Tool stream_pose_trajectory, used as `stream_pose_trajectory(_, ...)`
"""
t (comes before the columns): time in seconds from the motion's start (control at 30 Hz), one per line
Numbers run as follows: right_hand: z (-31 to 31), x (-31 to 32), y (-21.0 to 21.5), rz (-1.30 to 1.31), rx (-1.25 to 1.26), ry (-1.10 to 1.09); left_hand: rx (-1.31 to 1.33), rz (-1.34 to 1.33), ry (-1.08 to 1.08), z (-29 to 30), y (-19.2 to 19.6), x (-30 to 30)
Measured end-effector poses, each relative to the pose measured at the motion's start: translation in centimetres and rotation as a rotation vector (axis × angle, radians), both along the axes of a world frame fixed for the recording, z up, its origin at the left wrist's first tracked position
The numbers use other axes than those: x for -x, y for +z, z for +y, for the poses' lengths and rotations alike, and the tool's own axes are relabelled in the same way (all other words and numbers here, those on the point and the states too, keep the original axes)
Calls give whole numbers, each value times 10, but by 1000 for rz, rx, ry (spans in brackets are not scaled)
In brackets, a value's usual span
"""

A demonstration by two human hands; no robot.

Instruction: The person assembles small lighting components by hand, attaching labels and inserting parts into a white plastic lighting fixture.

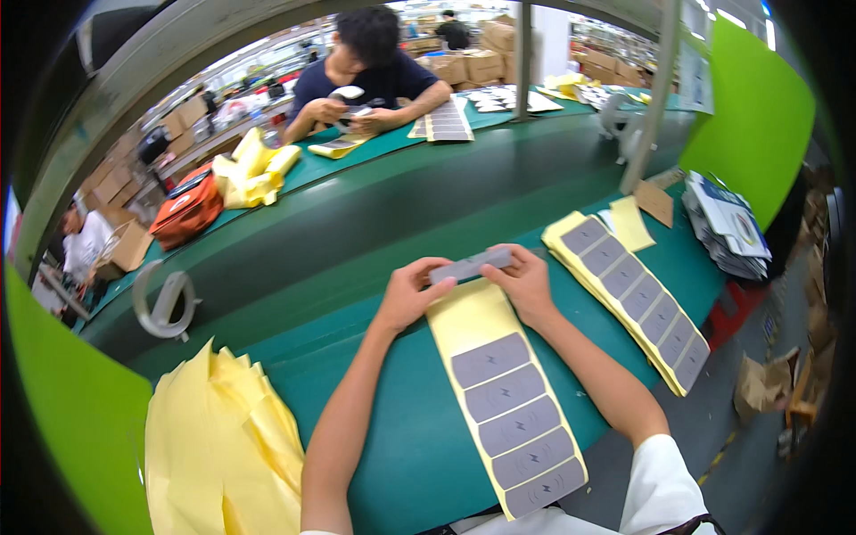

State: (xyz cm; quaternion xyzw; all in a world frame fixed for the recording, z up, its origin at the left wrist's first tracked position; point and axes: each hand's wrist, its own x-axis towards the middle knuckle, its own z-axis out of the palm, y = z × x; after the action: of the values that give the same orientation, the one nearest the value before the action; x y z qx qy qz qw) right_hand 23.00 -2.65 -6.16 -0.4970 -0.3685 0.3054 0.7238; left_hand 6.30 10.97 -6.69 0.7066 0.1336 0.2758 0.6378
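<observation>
The person's left hand (pixel 410 296) is pinching one end of a grey, flat, oblong piece (pixel 469 267) between thumb and fingers, while the right hand (pixel 527 283) is clasping its other end. The piece is spanning the far, bare end of a long yellow paper sheet (pixel 467 319), whose five grey rounded-corner stickers (pixel 506 393) are running toward the person. The sheet is lying on a dark green tabletop (pixel 383 464). A stack of yellow-backed grey sticker sheets (pixel 622 278) is resting to the right; a heap of loose yellow paper (pixel 217 446) is standing left.
</observation>
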Motion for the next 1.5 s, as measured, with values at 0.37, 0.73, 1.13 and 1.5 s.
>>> stream_pose_trajectory(0.37, -10, 1, 3, -75, -21, 106, -175, -67, -68, -11, 0, -7)
stream_pose_trajectory(0.73, -7, -3, 2, -134, -90, 162, -810, 320, 115, -27, 43, -15)
stream_pose_trajectory(1.13, -6, 13, 11, -449, -202, 38, -1109, 499, 341, -29, 45, -29)
stream_pose_trajectory(1.5, -7, 3, 7, -293, -28, 123, -1352, 1283, 1064, 114, 148, 201)
